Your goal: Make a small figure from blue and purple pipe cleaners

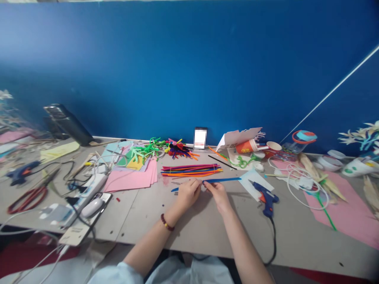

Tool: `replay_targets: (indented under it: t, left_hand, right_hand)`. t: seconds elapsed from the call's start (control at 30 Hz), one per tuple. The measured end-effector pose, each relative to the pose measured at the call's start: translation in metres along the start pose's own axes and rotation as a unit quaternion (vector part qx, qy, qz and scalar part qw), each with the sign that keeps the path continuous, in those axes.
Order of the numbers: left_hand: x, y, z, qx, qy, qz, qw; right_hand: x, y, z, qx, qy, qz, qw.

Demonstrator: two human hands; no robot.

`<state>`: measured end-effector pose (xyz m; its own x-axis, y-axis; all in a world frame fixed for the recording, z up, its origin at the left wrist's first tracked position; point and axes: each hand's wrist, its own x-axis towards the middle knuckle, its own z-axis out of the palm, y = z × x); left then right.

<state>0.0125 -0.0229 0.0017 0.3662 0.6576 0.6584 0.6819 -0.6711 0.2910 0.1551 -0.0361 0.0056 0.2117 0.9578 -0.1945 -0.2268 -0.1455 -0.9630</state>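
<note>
Blue pipe cleaners [226, 180] stretch to the right from between my two hands, just above the table. My left hand [189, 192] is closed, thumb and fingers pinched around the blue pipe cleaners' near end, and a bead bracelet circles that wrist. Close beside it, my right hand [217, 194] pinches the same blue pipe cleaners. What lies under the fingertips is too small to make out. Just beyond the hands is a bundle of pipe cleaners [191, 170] in red, purple, blue and orange. A short blue piece pokes out left of my left hand.
A blue glue gun [266, 197] lies on white paper at right, its cord running to the front edge. Pink paper [133, 178], a power strip [85, 195] and red-handled scissors [29, 199] are at left. A phone [200, 139] leans against the blue partition; orange cups [248, 146] lie nearby.
</note>
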Motion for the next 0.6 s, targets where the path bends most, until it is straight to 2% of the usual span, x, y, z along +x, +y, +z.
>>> replay_targets:
  t: [0.27, 0.6]
  left_hand:
    - [0.0, -0.001, 0.001, 0.002, 0.006, 0.018, 1.0]
    - [0.0, -0.006, 0.0, 0.096, 0.041, 0.138, 0.985]
  right_hand:
    - [-0.001, -0.002, 0.001, 0.008, 0.027, 0.019, 0.999]
    - [0.006, 0.008, -0.005, 0.02, 0.023, 0.027, 0.999]
